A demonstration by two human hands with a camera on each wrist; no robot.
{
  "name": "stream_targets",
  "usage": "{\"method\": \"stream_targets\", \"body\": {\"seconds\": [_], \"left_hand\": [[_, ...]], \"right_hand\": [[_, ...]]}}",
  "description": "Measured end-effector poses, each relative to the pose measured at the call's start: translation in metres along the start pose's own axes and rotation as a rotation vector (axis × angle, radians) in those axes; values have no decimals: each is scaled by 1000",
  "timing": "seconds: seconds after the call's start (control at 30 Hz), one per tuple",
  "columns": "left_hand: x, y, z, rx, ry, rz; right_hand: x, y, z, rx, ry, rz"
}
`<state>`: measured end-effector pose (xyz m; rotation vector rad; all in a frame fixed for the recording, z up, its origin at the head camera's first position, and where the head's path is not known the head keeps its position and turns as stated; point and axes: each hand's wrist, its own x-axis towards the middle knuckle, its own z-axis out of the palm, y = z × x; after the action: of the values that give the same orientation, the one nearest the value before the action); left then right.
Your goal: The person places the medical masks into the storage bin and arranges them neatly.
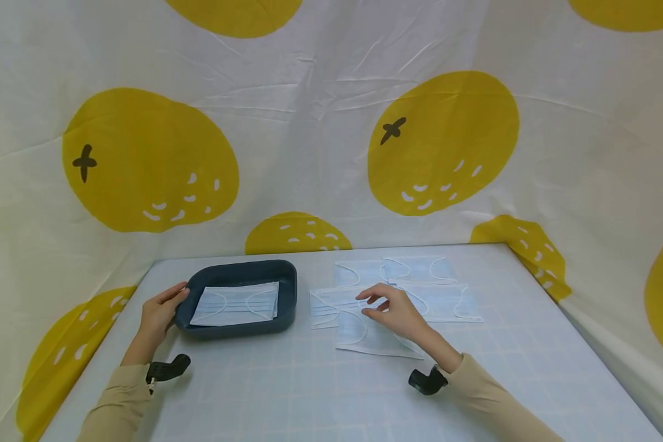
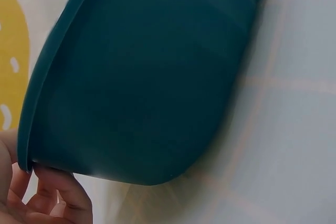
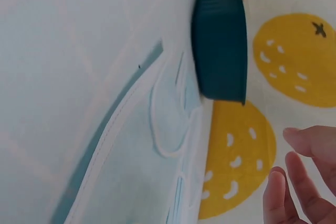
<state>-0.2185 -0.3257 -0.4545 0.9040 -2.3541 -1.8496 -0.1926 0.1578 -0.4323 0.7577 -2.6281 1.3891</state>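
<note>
At the left, a dark teal tray point(image 1: 291, 307) lies on the table with light blue face masks point(image 1: 234, 307) stacked inside it. My left hand point(image 1: 157, 316) pinches the tray's left rim, thumb on one side and fingers on the other, as the left wrist view shows. Several more masks point(image 1: 447, 301) are spread in overlapping rows on the right half of the table, their white ear loops showing. Over them hovers my right hand point(image 1: 395, 313), fingers loosely bent and thumb apart. Nothing is between its fingers point(image 3: 302, 177) in the right wrist view.
A pale checked cloth covers the table point(image 1: 287, 393). Behind it hangs a white curtain point(image 1: 309, 141) printed with yellow fruit. A black wrist camera point(image 1: 168, 368) sits on the left wrist, another camera point(image 1: 428, 380) on the right.
</note>
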Motion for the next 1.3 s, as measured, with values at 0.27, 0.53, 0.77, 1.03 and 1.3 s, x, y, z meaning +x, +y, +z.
{"method": "stream_targets", "body": {"seconds": [0.27,0.53,0.77,1.03,1.3], "left_hand": [[0,0,0,-6,11,3],[-1,1,0,-20,14,8],[-1,1,0,-18,14,24],[4,-1,-1,-26,17,6],[5,-1,-1,-28,10,6]], "right_hand": [[-14,14,-24,-48,-8,16],[-27,34,-50,-109,52,101],[-39,44,-65,-158,81,156],[-48,57,-71,-148,50,200],[-51,72,-68,-153,-11,286]]}}
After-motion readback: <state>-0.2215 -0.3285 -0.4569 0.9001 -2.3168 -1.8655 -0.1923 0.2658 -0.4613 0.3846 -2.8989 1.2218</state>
